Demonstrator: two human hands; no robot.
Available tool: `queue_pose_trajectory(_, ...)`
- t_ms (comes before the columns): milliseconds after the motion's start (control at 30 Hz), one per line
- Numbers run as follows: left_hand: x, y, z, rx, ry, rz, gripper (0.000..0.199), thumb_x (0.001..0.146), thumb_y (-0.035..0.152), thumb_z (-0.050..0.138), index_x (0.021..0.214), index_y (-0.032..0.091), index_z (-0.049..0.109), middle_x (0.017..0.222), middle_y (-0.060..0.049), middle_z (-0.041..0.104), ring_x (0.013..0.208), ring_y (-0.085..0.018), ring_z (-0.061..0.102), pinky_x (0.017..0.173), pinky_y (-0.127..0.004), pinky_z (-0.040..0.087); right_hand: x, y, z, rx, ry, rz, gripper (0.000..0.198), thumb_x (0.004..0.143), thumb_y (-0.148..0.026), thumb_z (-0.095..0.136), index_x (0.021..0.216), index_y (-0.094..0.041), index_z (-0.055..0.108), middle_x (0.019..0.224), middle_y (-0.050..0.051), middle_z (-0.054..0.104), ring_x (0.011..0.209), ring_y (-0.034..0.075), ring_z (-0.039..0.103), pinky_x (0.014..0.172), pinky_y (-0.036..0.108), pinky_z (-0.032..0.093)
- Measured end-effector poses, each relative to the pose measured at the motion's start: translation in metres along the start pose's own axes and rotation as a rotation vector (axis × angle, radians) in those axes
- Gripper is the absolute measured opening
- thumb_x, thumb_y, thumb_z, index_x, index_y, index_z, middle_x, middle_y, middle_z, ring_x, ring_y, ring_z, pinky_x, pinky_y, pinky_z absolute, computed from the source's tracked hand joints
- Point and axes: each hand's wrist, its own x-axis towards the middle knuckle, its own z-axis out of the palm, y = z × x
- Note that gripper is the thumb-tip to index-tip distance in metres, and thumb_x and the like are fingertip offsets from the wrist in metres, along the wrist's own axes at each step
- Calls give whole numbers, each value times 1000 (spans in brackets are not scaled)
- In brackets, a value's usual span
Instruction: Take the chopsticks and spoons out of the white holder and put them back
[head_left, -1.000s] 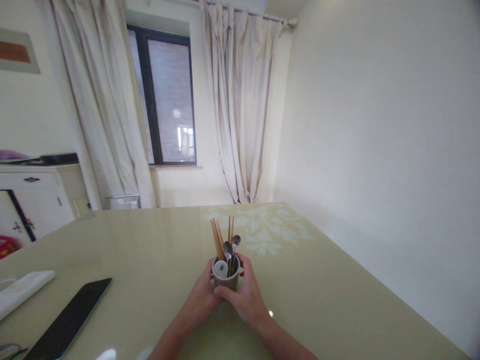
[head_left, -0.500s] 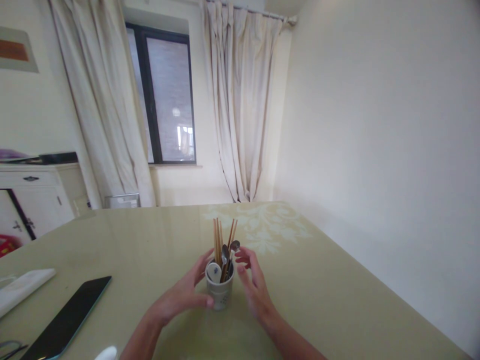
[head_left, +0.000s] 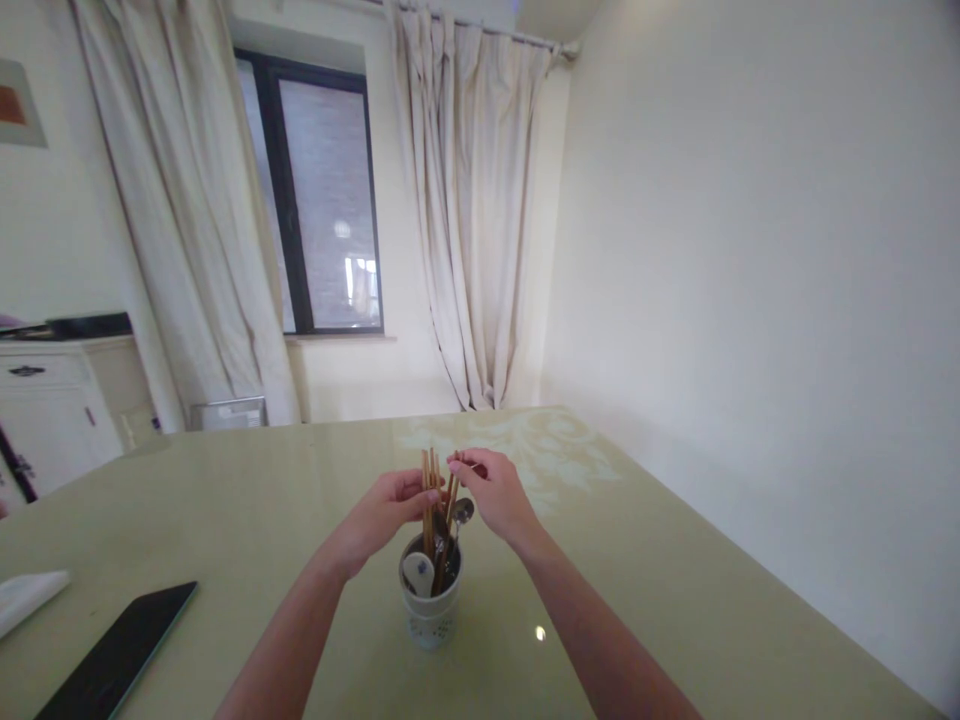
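Note:
A pale utensil holder with small holes in its side stands upright on the green table. Several wooden chopsticks, a metal spoon and a white ceramic spoon poke out of it. My left hand is closed around the left bunch of chopsticks, thumb in front. On the other side, my right hand pinches the tops of the chopsticks leaning right. All the chopsticks' lower ends are hidden in the holder.
A dark tablet-like slab lies on the table at the left, with a white object beyond it. A white cabinet stands behind on the left. A wall runs along the right.
Both hands have risen from beside the holder to the chopsticks and closed on them. The view has shifted slightly, and the holder sits a little lower in it.

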Motion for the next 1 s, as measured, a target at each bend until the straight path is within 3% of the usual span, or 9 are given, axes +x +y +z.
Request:
queue_pose_trajectory(133, 2, -3, 0, 33, -1, -52, 47, 83, 55, 77, 108, 15, 79, 100, -10, 82, 96, -27, 75, 93, -39, 55, -1, -3, 6, 42, -21, -7, 16, 87, -28, 69, 90, -17, 80, 72, 0, 73, 69, 17, 65, 67, 27, 50)
queue_pose_trajectory(367, -2, -2, 0, -30, -48, -41, 41, 81, 49, 81, 106, 17, 80, 99, -8, 80, 92, -24, 72, 90, -37, 54, -3, -13, 4, 8, 11, -37, 18, 81, -32, 80, 93, -18, 81, 85, 4, 79, 72, 19, 69, 69, 30, 53)
queue_pose_trajectory(500, -2, -1, 0, -15, 0, -46, 42, 78, 50, 84, 103, 16, 79, 95, -7, 80, 90, -24, 72, 87, -36, 54, -4, -19, -7, -135, -174, -11, 29, 89, -43, 76, 101, -18, 81, 83, 4, 78, 72, 18, 69, 67, 28, 49)
queue_pose_trajectory(600, -2, 0, 1, -9, -12, -32, 46, 79, 51, 83, 110, 17, 79, 101, -8, 80, 96, -25, 72, 89, -35, 53, -6, -23, -12, -220, -308, -22, 22, 91, -39, 75, 91, -18, 80, 77, 2, 76, 68, 16, 65, 62, 25, 44)
queue_pose_trajectory(733, -3, 5, 3, 9, -25, -16, 48, 80, 54, 81, 111, 17, 79, 102, -8, 81, 96, -26, 72, 89, -35, 53, -9, -28, -11, -338, -293, -55, 19, 92, -31, 73, 77, -19, 76, 69, 0, 72, 63, 14, 60, 58, 25, 36)
queue_pose_trajectory(833, -5, 10, 2, -1, -30, -26, 48, 80, 56, 81, 108, 17, 79, 99, -7, 82, 94, -26, 73, 91, -39, 55, -12, -32, -12, -394, -328, -34, 25, 93, -39, 72, 76, -20, 77, 67, 1, 72, 60, 15, 59, 56, 26, 33)
queue_pose_trajectory(1000, -10, 16, -2, 14, 156, -13, 43, 77, 53, 83, 101, 17, 79, 97, -8, 82, 92, -25, 74, 90, -40, 57, -18, -36, -18, -499, -426, -28, 25, 78, -47, 86, 81, -23, 79, 67, 0, 72, 58, 17, 58, 55, 27, 32)
